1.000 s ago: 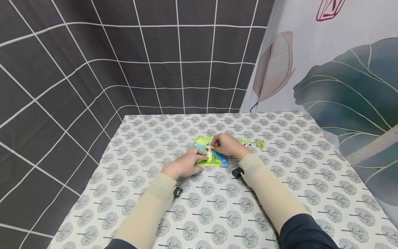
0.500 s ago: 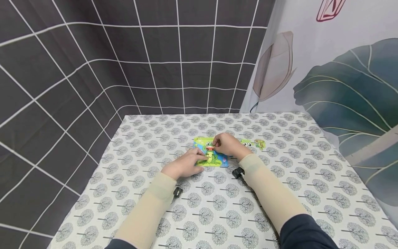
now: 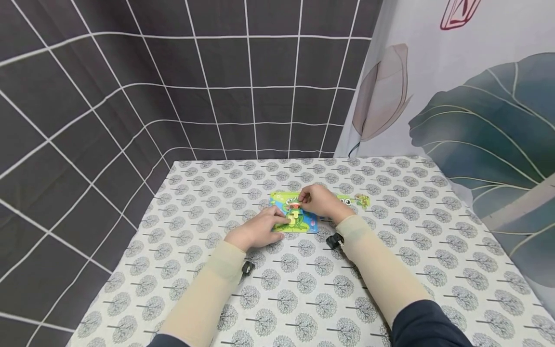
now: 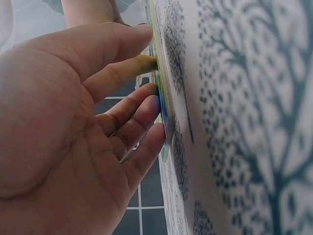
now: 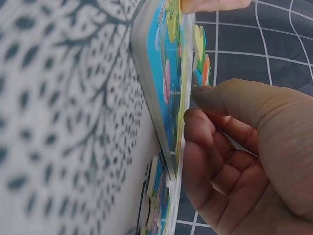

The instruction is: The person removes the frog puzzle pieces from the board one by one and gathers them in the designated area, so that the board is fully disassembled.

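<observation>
A puzzle board [image 3: 310, 225] with a green frog on blue lies on the patterned tablecloth. My left hand [image 3: 258, 226] rests on its near left part. In the left wrist view the fingers [image 4: 142, 115] are extended, with their tips along the board's edge [image 4: 165, 110]. The right hand [image 3: 321, 201] is over the board's right side, its thumb and index finger pinching a puzzle piece [image 3: 296, 207] with a red mouth. In the right wrist view this puzzle piece [image 5: 199, 51], green and orange, stands off the board's face.
Right of the board, partly behind the right hand, lie more puzzle pieces: one with two eyes [image 3: 347, 201] and a flowery one [image 3: 363, 200]. A dark gridded curtain [image 3: 225, 106] hangs behind the table, and a pale leaf-printed curtain [image 3: 433, 72] at the right.
The right hand has shifted slightly to the right, and the pinched puzzle piece has moved a little right with it. My left hand has stayed where it was.
</observation>
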Available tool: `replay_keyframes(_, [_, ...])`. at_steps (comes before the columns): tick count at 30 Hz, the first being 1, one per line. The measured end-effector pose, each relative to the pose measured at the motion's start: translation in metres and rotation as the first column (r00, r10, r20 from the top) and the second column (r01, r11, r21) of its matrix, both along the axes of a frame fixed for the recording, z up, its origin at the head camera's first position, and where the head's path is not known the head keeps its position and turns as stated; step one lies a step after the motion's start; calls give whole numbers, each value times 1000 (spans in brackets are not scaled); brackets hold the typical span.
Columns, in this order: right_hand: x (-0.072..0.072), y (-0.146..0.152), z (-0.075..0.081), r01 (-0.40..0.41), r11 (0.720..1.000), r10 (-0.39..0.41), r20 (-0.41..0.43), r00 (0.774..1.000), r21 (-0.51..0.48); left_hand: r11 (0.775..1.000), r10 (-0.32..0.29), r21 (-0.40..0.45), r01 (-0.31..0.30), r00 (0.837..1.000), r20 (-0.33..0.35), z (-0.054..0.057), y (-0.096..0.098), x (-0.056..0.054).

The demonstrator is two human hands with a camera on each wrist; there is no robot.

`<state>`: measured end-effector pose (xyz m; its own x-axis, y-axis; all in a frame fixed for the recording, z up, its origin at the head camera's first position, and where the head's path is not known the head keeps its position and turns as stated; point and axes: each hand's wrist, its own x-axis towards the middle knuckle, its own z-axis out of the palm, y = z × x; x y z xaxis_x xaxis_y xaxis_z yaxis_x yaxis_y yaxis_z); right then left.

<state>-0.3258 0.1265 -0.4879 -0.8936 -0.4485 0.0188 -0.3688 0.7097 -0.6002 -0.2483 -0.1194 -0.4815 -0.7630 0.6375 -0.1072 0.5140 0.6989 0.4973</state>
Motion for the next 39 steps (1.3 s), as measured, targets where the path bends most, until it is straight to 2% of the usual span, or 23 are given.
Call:
replay_keyframes(7, [3, 5, 2, 2, 1000, -2, -25, 1000, -10, 1000, 3, 1, -3, 1000, 5, 1, 1, 0])
replay_keyframes(16, [10, 23, 8, 37, 998, -35, 53, 998, -52, 1000, -3, -4, 3, 1000, -8, -1, 1, 0])
replay_keyframes(21, [12, 38, 8, 57, 997, -53, 68, 996, -53, 1000, 4, -2, -4, 1000, -8, -2, 0, 0])
replay_keyframes(32, [17, 67, 7, 77, 996, -75, 57, 996, -36, 1000, 1, 1, -1, 1000, -14, -3, 0, 1])
replay_keyframes(39, [22, 86, 10, 120, 993, -119, 45, 992, -16, 1000, 1, 7, -1, 1000, -14, -2, 0, 1])
